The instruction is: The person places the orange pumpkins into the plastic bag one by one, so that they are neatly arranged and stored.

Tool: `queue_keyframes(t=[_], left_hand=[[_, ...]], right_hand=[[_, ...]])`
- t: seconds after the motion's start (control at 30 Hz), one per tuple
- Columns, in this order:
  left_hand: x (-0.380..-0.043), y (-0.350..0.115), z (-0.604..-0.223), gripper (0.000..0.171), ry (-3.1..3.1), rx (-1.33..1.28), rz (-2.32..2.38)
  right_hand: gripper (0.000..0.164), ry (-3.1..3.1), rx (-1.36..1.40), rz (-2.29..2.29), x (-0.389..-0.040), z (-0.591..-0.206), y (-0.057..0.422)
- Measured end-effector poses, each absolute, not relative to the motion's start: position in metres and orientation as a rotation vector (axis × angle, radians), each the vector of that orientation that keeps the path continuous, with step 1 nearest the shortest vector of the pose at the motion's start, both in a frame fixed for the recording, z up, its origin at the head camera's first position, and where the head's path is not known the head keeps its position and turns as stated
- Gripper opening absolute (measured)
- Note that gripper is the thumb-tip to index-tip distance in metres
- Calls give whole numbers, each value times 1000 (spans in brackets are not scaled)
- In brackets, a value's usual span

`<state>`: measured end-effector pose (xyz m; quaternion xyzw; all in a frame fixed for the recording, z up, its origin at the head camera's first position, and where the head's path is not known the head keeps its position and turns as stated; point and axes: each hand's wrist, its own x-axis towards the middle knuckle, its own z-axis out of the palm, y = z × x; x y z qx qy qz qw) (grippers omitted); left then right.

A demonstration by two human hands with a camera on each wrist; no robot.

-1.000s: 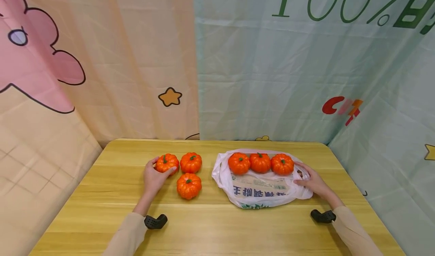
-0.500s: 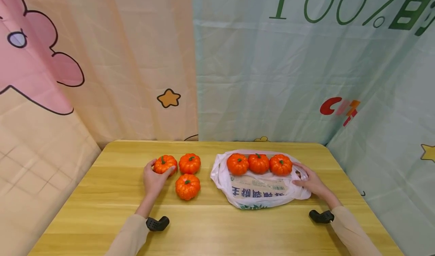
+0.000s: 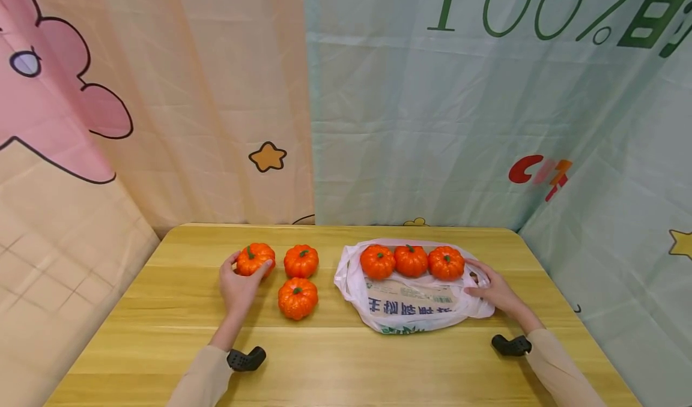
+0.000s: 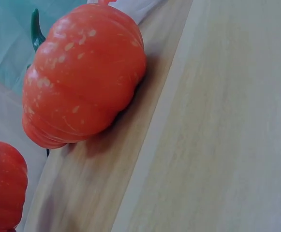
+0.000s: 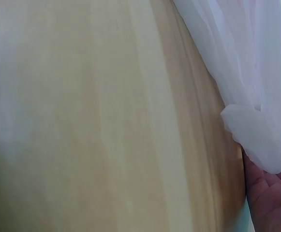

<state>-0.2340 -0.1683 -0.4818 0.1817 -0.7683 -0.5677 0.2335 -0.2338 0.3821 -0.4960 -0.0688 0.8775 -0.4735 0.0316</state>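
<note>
My left hand (image 3: 238,288) grips a small orange pumpkin (image 3: 256,259) with a green stem, thumb on its right side and fingers around the left. In the left wrist view, part of this held pumpkin (image 4: 4,186) shows at the lower left with a fingertip on it. Two more pumpkins stand to its right on the table, one behind (image 3: 301,261) and one in front (image 3: 298,298). At the right, my right hand (image 3: 498,290) holds the rim of a white plastic bag (image 3: 354,284). Three pumpkins (image 3: 412,260) sit in a row at the back of the opened bag.
Printed lettering (image 3: 411,307) shows on the bag's inside. Everything stands on a light wooden table (image 3: 346,365), with a printed cloth (image 3: 405,125) hanging behind it. A black wrist device (image 3: 246,359) is on the left wrist, another (image 3: 510,345) on the right.
My left hand has shifted slightly left and up with the pumpkin, widening the gap to the other two. The right hand stays on the bag's rim.
</note>
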Motion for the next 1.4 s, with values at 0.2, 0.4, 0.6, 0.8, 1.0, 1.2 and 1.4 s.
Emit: queue_keyframes(t=[0.2,0.4,0.6,0.8,1.0,1.2,1.4], left_hand=[[-231,-167,-471,79,-2067,505,-1546],[-227,-168,-455,80,-2053,462,-1507],[-224,-163,-439,78,-2042,413,-1507],[-217,-151,-424,76,-2023,340,-1556],[-211,-137,-418,73,-2023,228,-1497],[-206,-119,-413,72,-2017,124,-1500],[-200,-100,-411,72,-2022,46,-1523]], right_hand=[[75,2704,-208,-1462,-235,-496,383],[75,2710,-188,-1445,-235,-497,384],[76,2703,-174,-1439,-235,-497,384],[75,2705,-189,-1440,-234,-497,383],[75,2712,-205,-1440,-234,-497,383],[75,2709,-199,-1441,-234,-498,384],[75,2704,-181,-1438,-235,-498,384]])
